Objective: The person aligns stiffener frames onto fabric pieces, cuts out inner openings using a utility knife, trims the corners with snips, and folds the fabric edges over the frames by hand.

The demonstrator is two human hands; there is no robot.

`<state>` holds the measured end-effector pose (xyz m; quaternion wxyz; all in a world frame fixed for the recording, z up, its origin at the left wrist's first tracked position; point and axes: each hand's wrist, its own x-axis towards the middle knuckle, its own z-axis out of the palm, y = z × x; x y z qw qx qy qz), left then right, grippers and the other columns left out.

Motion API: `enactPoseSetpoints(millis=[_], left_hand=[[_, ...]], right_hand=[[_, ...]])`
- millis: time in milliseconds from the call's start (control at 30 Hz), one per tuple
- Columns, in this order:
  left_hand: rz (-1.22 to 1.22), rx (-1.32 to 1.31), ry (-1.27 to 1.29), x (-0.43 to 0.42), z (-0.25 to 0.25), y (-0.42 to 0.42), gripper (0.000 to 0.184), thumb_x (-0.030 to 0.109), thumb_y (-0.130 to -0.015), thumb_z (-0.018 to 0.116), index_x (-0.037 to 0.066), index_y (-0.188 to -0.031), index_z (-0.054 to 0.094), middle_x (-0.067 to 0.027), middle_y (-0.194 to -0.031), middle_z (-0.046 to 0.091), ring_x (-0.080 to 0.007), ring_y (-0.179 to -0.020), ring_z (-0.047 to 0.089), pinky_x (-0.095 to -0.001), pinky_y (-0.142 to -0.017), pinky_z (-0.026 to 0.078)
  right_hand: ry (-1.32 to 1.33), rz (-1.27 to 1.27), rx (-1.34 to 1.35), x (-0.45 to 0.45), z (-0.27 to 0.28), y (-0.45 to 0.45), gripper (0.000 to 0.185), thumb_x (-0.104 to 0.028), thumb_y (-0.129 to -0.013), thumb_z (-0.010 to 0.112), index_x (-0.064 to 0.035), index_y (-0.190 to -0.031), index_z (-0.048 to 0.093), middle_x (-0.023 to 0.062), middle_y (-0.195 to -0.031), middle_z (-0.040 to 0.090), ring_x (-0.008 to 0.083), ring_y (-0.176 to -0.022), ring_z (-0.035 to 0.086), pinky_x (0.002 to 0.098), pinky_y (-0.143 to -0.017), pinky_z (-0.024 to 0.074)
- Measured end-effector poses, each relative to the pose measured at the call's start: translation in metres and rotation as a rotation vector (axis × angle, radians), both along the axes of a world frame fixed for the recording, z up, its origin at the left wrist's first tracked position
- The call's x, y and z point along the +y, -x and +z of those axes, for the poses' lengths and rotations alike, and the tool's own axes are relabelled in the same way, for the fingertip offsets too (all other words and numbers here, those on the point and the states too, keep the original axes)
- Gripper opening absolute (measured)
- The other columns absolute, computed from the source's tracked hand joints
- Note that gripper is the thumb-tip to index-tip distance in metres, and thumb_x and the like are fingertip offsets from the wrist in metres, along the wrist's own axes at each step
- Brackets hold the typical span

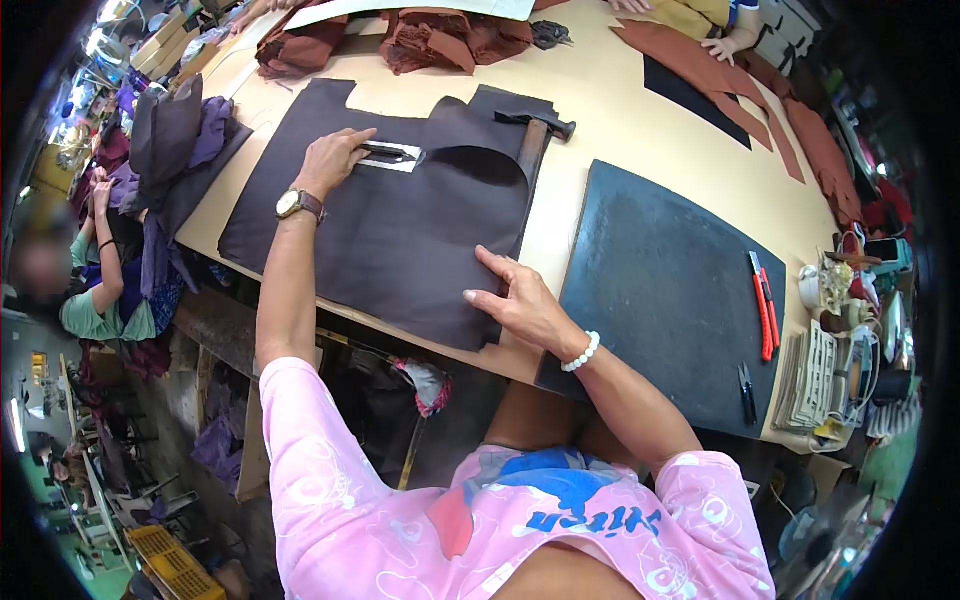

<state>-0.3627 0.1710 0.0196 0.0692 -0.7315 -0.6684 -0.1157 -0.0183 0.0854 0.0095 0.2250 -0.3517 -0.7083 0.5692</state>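
My left hand, with a watch at the wrist, rests on a large dark brown leather piece. Its fingers close at the left end of a small white rectangular template with dark slot-like marks; the exact grip is partly hidden. My right hand, wearing a pale bead bracelet, lies over the leather's right edge, thumb and index finger apart, holding nothing. A flap of the leather bulges up in a curve right of the template. A hammer with a wooden handle lies at the sheet's upper right corner.
A black cutting mat lies to the right, bearing red cutters and a small dark tool. Reddish-brown leather and another person's hand are across the table. Dark leather pieces hang at the left edge.
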Motion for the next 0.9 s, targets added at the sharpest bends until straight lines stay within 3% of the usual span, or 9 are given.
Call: enactPoseSetpoints(millis=[167,333,467,567,700,800,833,900], left_hand=[[-0.099,0.242,0.002,0.011,-0.006,0.009,0.019,0.022,-0.085,0.056,0.019,-0.1,0.067,-0.005,-0.086,0.061,-0.0263,-0.08,0.063,-0.0393,-0.071,0.049],[-0.044,0.262,0.073,0.016,-0.002,0.007,0.019,0.021,-0.084,0.057,0.016,-0.099,0.067,-0.005,-0.087,0.062,-0.0271,-0.081,0.062,-0.0391,-0.07,0.049],[-0.067,0.211,0.059,0.021,-0.006,0.014,0.017,0.02,-0.084,0.057,0.018,-0.098,0.067,-0.0057,-0.088,0.064,-0.0274,-0.081,0.063,-0.0388,-0.071,0.05],[0.13,0.074,0.143,0.02,-0.007,0.006,0.022,0.023,-0.082,0.059,0.014,-0.101,0.065,-0.0111,-0.094,0.066,-0.0301,-0.087,0.063,-0.0407,-0.076,0.05],[0.386,-0.093,0.04,0.006,-0.02,-0.024,0.046,0.038,-0.079,0.056,0.009,-0.115,0.057,-0.0186,-0.092,0.066,-0.0361,-0.092,0.062,-0.0429,-0.082,0.047],[0.492,-0.119,-0.033,-0.002,-0.034,-0.055,0.058,0.046,-0.083,0.052,0.005,-0.124,0.05,-0.0187,-0.131,0.047,-0.031,-0.125,0.042,-0.058,-0.101,0.028],[0.5,-0.135,-0.065,-0.002,-0.043,-0.059,0.059,0.047,-0.084,0.051,0.005,-0.125,0.049,-0.0183,-0.134,0.044,-0.0309,-0.127,0.038,-0.0593,-0.101,0.027],[0.518,-0.166,-0.132,0.0,-0.056,-0.064,0.061,0.049,-0.085,0.049,0.006,-0.128,0.047,-0.0176,-0.14,0.037,-0.0306,-0.132,0.031,-0.062,-0.102,0.024]], right_hand=[[0.013,-0.001,0.005,0.0,-0.002,-0.001,0.064,-0.018,-0.08,0.067,0.0092,-0.131,0.039,0.0222,-0.128,0.049,0.0242,-0.118,0.049,0.0297,-0.1,0.0361],[-0.053,-0.026,0.025,0.002,-0.004,0.002,0.065,-0.019,-0.078,0.066,0.0125,-0.129,0.04,0.0283,-0.129,0.046,0.0325,-0.121,0.047,0.0327,-0.103,0.0352],[-0.04,-0.029,0.027,0.003,-0.004,0.002,0.065,-0.02,-0.078,0.066,0.0116,-0.129,0.04,0.0281,-0.13,0.046,0.0329,-0.122,0.046,0.0333,-0.104,0.0341],[-0.043,-0.03,0.05,0.003,-0.01,0.003,0.067,-0.021,-0.079,0.065,0.0116,-0.13,0.038,0.0284,-0.13,0.046,0.0337,-0.122,0.046,0.034,-0.103,0.0344],[-0.174,-0.096,-0.025,0.001,-0.008,0.001,0.063,-0.026,-0.082,0.063,0.0081,-0.13,0.04,0.0284,-0.127,0.047,0.0372,-0.117,0.049,0.0349,-0.1,0.0378],[-0.303,-0.129,-0.334,0.005,0.035,0.003,0.054,-0.03,-0.084,0.06,0.0003,-0.127,0.047,0.0271,-0.13,0.043,0.0402,-0.117,0.047,0.0394,-0.1,0.0379],[-0.338,-0.133,-0.474,0.008,0.049,0.004,0.051,-0.031,-0.084,0.059,-0.0027,-0.126,0.049,0.0265,-0.132,0.041,0.0413,-0.118,0.045,0.0416,-0.1,0.0373],[-0.812,-0.205,-0.527,0.027,0.038,0.012,0.048,-0.036,-0.086,0.055,-0.0072,-0.125,0.052,0.0256,-0.132,0.039,0.041,-0.121,0.041,0.0456,-0.099,0.0347]])
